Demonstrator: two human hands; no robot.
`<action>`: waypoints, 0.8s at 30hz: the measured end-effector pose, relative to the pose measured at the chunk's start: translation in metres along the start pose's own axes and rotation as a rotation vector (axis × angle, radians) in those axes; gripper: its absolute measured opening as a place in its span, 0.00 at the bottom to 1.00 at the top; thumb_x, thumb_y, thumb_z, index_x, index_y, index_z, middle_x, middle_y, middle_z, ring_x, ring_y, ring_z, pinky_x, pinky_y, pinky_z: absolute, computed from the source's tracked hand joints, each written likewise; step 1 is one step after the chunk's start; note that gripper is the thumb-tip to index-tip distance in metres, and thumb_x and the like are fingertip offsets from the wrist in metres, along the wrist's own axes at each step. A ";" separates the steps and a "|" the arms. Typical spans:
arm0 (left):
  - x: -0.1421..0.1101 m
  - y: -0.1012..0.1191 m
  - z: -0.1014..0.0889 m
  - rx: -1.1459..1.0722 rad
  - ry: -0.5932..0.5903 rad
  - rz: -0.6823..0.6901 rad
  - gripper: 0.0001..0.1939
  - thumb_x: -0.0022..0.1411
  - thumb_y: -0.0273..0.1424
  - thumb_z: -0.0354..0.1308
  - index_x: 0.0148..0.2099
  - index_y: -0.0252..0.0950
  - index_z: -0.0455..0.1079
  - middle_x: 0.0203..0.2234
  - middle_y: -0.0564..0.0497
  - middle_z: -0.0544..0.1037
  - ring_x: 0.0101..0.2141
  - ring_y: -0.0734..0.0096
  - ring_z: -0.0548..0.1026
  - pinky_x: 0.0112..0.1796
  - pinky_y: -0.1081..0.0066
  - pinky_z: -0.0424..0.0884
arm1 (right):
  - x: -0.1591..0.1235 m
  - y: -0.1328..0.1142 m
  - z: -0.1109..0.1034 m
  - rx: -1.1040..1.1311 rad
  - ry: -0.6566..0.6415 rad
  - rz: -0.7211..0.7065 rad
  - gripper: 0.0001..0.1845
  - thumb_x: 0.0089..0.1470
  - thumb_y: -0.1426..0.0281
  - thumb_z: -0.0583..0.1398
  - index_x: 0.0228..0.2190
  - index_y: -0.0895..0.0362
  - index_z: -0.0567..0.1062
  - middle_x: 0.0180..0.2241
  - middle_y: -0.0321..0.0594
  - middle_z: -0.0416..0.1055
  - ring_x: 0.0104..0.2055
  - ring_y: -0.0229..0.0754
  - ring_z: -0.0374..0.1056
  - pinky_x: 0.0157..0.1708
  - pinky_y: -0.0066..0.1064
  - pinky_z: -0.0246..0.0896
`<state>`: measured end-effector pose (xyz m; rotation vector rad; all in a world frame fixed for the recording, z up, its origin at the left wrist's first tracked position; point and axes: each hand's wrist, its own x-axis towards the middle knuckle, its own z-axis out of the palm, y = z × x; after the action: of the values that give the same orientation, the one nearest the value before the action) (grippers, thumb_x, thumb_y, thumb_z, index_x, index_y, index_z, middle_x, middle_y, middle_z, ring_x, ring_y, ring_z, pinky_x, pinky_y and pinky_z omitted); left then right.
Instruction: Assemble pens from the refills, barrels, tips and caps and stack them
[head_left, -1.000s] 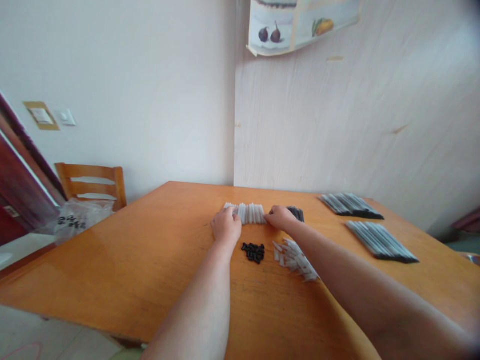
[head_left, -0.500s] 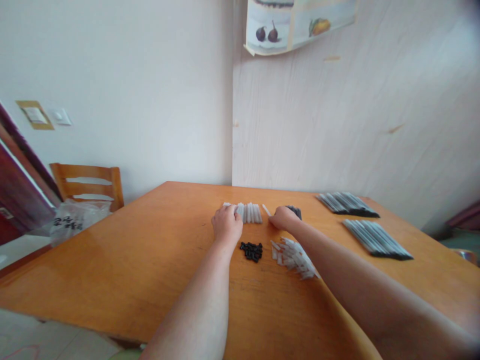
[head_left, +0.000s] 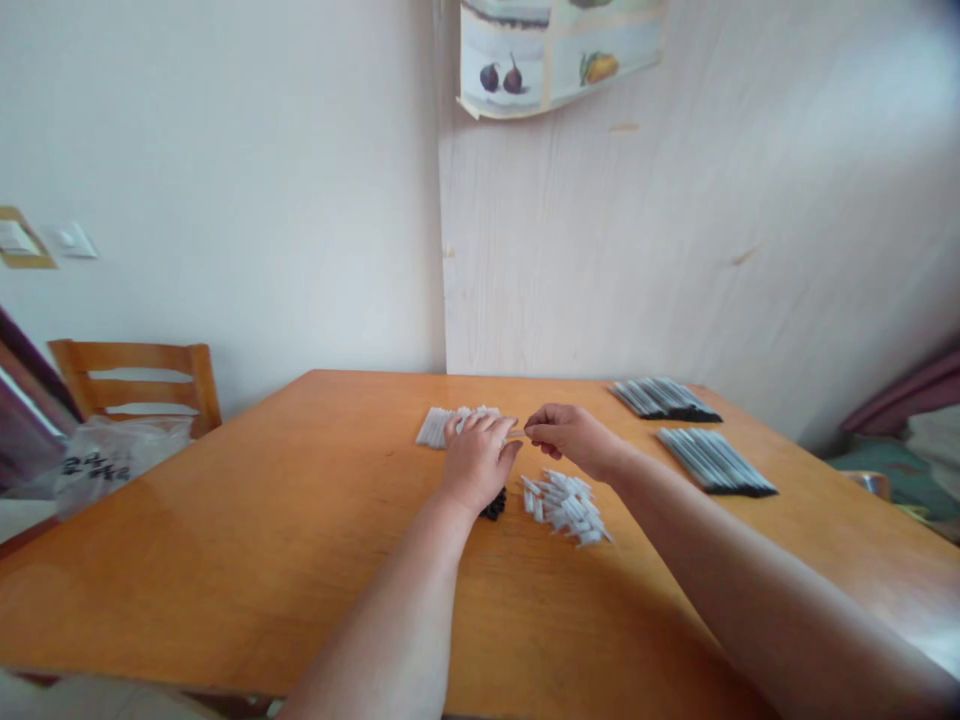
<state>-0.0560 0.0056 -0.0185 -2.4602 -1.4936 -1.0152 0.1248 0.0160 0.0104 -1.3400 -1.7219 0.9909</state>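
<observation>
My right hand pinches a slim whitish tube between thumb and fingertips. The tube points left toward my left hand, whose fingers are stretched out, with the thumb apart below them. The tube's far end lies in that gap; whether the left fingers touch it I cannot tell. Behind the left hand is a row of white tubes, partly covered by it. Small black pieces show just under the left wrist. Nearer to me than the right hand lies a loose heap of short white pieces.
Two flat rows of grey, pen-like sticks with black ends, a far row and a nearer row, lie on the right of the wooden table. A wooden chair with a plastic bag stands at the left.
My right hand has lifted off the table with the whitish tube. My left hand has left the row of tubes and come toward the right hand. The view has turned slightly right.
</observation>
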 end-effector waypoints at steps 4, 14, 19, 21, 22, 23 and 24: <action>0.000 -0.001 0.002 0.015 -0.073 -0.052 0.13 0.68 0.37 0.47 0.43 0.46 0.73 0.38 0.51 0.80 0.43 0.64 0.73 0.55 0.55 0.51 | -0.004 0.006 -0.017 0.162 0.124 -0.015 0.14 0.53 0.60 0.58 0.32 0.59 0.72 0.28 0.40 0.72 0.24 0.34 0.64 0.23 0.24 0.58; 0.002 -0.008 0.004 0.096 -0.083 -0.105 0.12 0.67 0.36 0.47 0.39 0.42 0.71 0.35 0.49 0.80 0.40 0.63 0.74 0.49 0.59 0.56 | 0.006 0.093 -0.065 -0.580 0.474 0.293 0.11 0.50 0.64 0.58 0.30 0.58 0.76 0.29 0.43 0.75 0.33 0.43 0.69 0.27 0.28 0.54; 0.001 -0.011 0.005 0.094 -0.059 -0.074 0.12 0.68 0.36 0.47 0.42 0.42 0.71 0.36 0.50 0.80 0.40 0.62 0.74 0.48 0.58 0.57 | 0.005 0.080 -0.055 -0.757 0.353 0.357 0.17 0.51 0.56 0.58 0.34 0.56 0.76 0.35 0.46 0.77 0.37 0.47 0.71 0.30 0.30 0.56; 0.000 -0.011 0.006 0.091 -0.054 -0.069 0.12 0.67 0.36 0.47 0.43 0.43 0.71 0.37 0.50 0.80 0.40 0.62 0.74 0.48 0.58 0.56 | 0.004 0.074 -0.051 -0.785 0.307 0.397 0.20 0.51 0.53 0.58 0.34 0.56 0.77 0.37 0.49 0.77 0.38 0.49 0.72 0.31 0.32 0.58; 0.000 -0.011 0.006 0.091 -0.054 -0.069 0.12 0.67 0.36 0.47 0.43 0.43 0.72 0.37 0.50 0.80 0.41 0.62 0.74 0.48 0.58 0.56 | 0.003 0.072 -0.050 -0.795 0.285 0.415 0.21 0.51 0.52 0.57 0.34 0.56 0.77 0.37 0.50 0.77 0.39 0.50 0.72 0.32 0.33 0.59; 0.000 -0.011 0.006 0.092 -0.056 -0.071 0.12 0.67 0.36 0.48 0.44 0.43 0.72 0.37 0.49 0.80 0.41 0.62 0.74 0.48 0.58 0.56 | 0.003 0.071 -0.049 -0.803 0.267 0.430 0.21 0.51 0.52 0.57 0.35 0.57 0.77 0.38 0.50 0.77 0.40 0.51 0.72 0.33 0.33 0.60; 0.000 -0.011 0.006 0.094 -0.059 -0.072 0.12 0.67 0.36 0.48 0.44 0.43 0.72 0.37 0.49 0.80 0.41 0.62 0.74 0.48 0.58 0.56 | 0.002 0.070 -0.049 -0.811 0.255 0.444 0.21 0.52 0.53 0.57 0.35 0.56 0.77 0.39 0.51 0.77 0.41 0.52 0.72 0.34 0.34 0.61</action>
<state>-0.0622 0.0139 -0.0261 -2.4077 -1.6198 -0.8694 0.1968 0.0359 -0.0310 -2.3214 -1.7190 0.2767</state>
